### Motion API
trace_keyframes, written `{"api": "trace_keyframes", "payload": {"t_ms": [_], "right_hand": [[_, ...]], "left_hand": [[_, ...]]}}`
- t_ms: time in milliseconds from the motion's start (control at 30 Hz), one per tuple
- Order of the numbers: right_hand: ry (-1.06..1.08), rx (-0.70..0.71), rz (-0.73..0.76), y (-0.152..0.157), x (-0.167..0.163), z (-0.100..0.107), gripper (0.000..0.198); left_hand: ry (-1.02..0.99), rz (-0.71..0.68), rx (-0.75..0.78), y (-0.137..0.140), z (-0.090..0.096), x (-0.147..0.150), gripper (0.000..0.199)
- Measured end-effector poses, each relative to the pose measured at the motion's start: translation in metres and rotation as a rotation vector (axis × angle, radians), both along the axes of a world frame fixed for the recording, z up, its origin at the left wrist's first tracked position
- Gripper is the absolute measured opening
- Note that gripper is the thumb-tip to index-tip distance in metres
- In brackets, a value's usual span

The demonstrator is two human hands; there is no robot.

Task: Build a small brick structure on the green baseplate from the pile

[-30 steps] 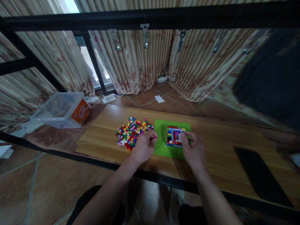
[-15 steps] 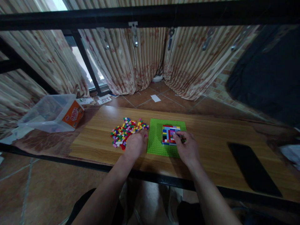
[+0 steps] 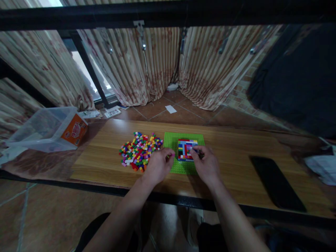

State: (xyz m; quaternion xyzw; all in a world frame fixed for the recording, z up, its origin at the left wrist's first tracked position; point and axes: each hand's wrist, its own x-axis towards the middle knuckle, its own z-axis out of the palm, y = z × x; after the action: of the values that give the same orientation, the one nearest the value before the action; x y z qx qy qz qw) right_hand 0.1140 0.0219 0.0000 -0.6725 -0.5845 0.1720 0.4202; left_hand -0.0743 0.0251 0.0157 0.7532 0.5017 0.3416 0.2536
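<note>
Pink brick [image 3: 173, 155], pinched by the left hand [image 3: 158, 166], could slip if loosely held; right hand [image 3: 208, 166], grip unclear, at multicoloured assembly [image 3: 182, 147].

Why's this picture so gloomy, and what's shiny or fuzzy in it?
Head view: it's dim, perhaps because striped cream-and-red curtains cover much of the bright window; head view: pale glare on the far left corner of the brown wooden tabletop, shadow on the green studded baseplate; head view: the tiny pink piece in the left hand is too fuzzy to show its shape.
</note>
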Motion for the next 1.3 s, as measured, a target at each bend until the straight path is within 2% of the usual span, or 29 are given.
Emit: {"api": "trace_keyframes", "payload": {"t_ms": [100, 300, 500, 700, 1033, 1300], "right_hand": [[0.004, 0.000, 0.007, 0.000, 0.001, 0.000, 0.035], [-0.007, -0.022, 0.010, -0.001, 0.000, 0.000, 0.036], [-0.011, -0.037, 0.017, -0.001, 0.000, 0.001, 0.035], [-0.018, -0.032, 0.017, -0.003, -0.001, 0.002, 0.035], [-0.101, -0.086, -0.039, -0.002, -0.023, 0.001, 0.060], [-0.112, -0.086, -0.028, 0.000, -0.022, -0.002, 0.061]], "left_hand": [[0.002, -0.036, 0.020, -0.002, 0.000, 0.008, 0.017], [0.066, -0.021, 0.059, -0.001, -0.005, 0.015, 0.016], [0.165, -0.006, 0.060, 0.000, -0.005, 0.020, 0.012], [0.162, -0.009, 0.042, 0.001, -0.008, 0.024, 0.011], [0.179, 0.006, -0.019, 0.000, -0.008, 0.025, 0.028], [0.184, 0.016, -0.036, 0.001, -0.007, 0.026, 0.031]]}}
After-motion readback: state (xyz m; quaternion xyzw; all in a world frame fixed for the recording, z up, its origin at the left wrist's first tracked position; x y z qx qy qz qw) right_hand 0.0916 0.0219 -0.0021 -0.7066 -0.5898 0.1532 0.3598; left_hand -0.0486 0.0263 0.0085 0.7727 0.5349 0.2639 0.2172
